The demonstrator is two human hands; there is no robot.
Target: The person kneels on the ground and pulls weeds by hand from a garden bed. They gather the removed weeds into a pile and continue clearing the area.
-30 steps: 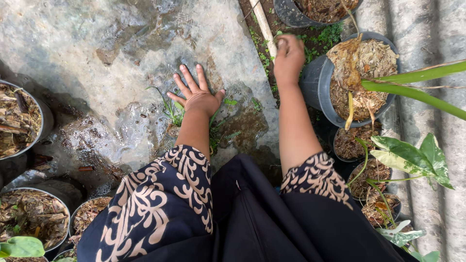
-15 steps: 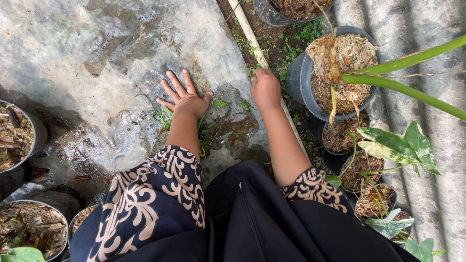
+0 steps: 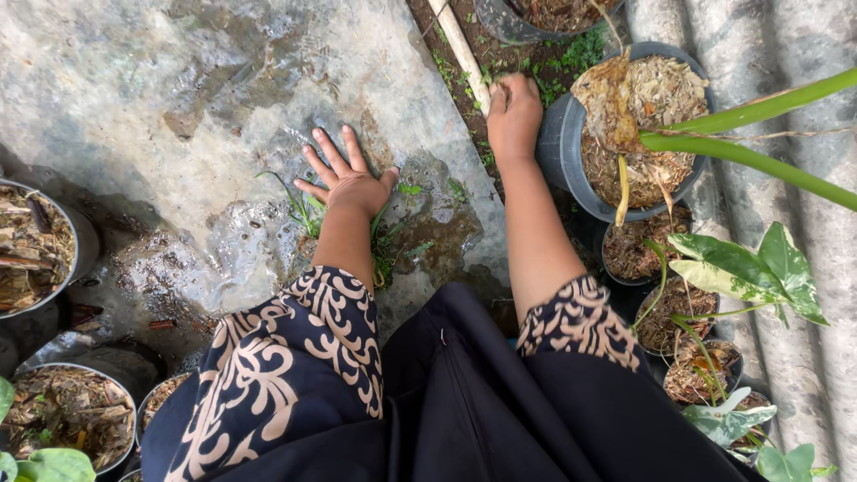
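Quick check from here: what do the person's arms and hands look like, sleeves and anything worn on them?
Both arms wear short, loose sleeves in dark navy with a cream swirling scroll pattern: left sleeve, right sleeve. The forearms are bare below them. The left hand and right hand are bare: no gloves; no rings, watch or bracelets show.

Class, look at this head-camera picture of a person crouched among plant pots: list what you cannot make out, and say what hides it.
- Right hand: closed fingers hide whatever it grips in the soil strip.
- Left hand: the palm lies flat on the wet concrete slab, covering what is under it.
- Pale stick: the top edge cuts it off.
- Dark pot: a dry leaf and green stalk hide part of its filling.
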